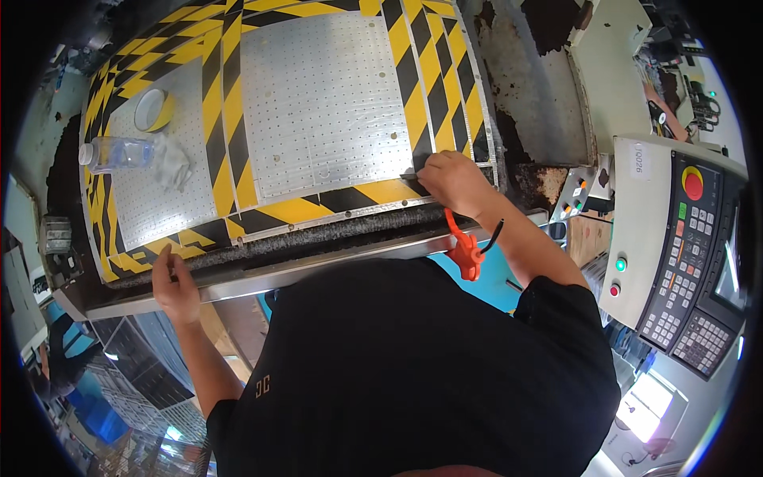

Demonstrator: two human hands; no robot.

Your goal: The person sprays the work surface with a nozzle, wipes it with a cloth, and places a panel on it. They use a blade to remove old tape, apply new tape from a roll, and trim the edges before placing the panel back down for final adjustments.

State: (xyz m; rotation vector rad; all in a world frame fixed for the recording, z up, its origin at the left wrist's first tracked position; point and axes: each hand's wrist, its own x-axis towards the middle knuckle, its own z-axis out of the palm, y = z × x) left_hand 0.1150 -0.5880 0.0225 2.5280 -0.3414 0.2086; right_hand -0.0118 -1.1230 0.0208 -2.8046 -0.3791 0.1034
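Observation:
A perforated metal plate (318,95) lies before me, bordered and crossed by yellow-and-black striped tape (302,208). My right hand (455,183) is closed at the plate's near right corner, its fingertips down on the striped tape. Whatever lies under those fingers is hidden. Off the near left corner, my left hand (176,288) has its thumb and forefinger apart, the fingertips close to the taped edge and nothing visible in them. On the plate's left part are a roll of tape (164,111), a clear bottle (119,153) and a crumpled whitish cloth or wrap (170,163).
An orange air blow gun (466,253) hangs just below my right wrist. A metal rail (342,258) runs between my body and the plate. At right stands a machine control panel (687,262) with a red emergency button (693,183). A blue bin (99,413) sits lower left.

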